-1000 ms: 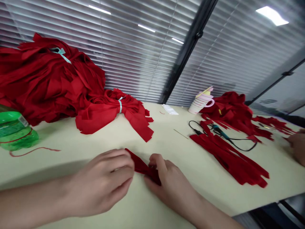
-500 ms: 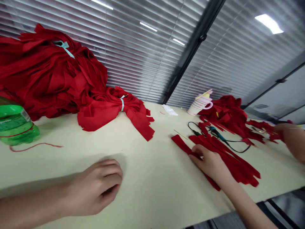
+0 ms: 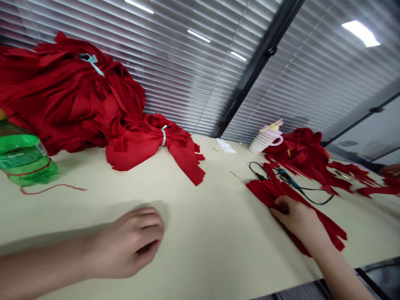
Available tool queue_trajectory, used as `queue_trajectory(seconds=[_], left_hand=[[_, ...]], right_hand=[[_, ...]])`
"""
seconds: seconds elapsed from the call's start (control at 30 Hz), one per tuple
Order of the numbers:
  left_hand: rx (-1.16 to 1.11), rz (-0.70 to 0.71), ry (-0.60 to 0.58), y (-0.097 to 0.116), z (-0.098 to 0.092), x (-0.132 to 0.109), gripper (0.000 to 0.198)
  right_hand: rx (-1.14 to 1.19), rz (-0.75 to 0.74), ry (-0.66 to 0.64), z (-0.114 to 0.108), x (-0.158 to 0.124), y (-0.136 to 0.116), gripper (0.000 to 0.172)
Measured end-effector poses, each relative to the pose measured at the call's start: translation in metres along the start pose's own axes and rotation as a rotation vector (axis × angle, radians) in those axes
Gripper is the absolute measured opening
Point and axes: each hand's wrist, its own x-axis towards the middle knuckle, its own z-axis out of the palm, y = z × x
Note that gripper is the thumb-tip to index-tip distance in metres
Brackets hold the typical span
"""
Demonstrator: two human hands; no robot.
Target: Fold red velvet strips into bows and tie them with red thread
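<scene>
My right hand pinches the edge of a red fabric strip, lying along the near side of several other red fabric strips on the table. Its thumb and fingers are closed, though the fingertips are partly hidden. On the left, my left hand rests on the tabletop with its fingers curled in, and nothing shows in it. Just beyond the strips lies a teal-handled tool with a black cord. A thin stick-like piece lies at the strips' far end.
A large heap of red fabric and a tied red bundle lie along the blinds. A green bottle stands at left beside a red thread. Farther right are a mug, more red fabric and another person's hand.
My right hand has moved the strip rightward against the other strips. My left hand stays in place. The other person's hand has drawn back to the right, and the view has shifted slightly.
</scene>
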Motion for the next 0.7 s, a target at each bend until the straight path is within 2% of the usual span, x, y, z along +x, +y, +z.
queue_trajectory(seconds=[0.1, 0.2, 0.43, 0.53, 0.7], left_hand=[[0.001, 0.001, -0.007, -0.001, 0.001, -0.001, 0.016], [0.002, 0.009, -0.003, -0.002, 0.001, -0.001, 0.015], [0.046, 0.026, 0.023, -0.002, 0.002, 0.001, 0.012], [0.064, 0.041, 0.022, -0.003, 0.003, 0.000, 0.011], [0.098, 0.029, 0.020, -0.006, 0.004, -0.002, 0.009]], right_hand=[[-0.070, 0.027, 0.009, 0.000, 0.009, -0.016, 0.017], [-0.115, -0.045, -0.057, 0.006, 0.029, -0.044, 0.019], [-0.155, -0.061, -0.241, 0.053, 0.093, -0.104, 0.026], [-0.140, -0.041, -0.247, 0.065, 0.117, -0.115, 0.029], [-0.073, -0.045, -0.194, 0.064, 0.146, -0.117, 0.029]])
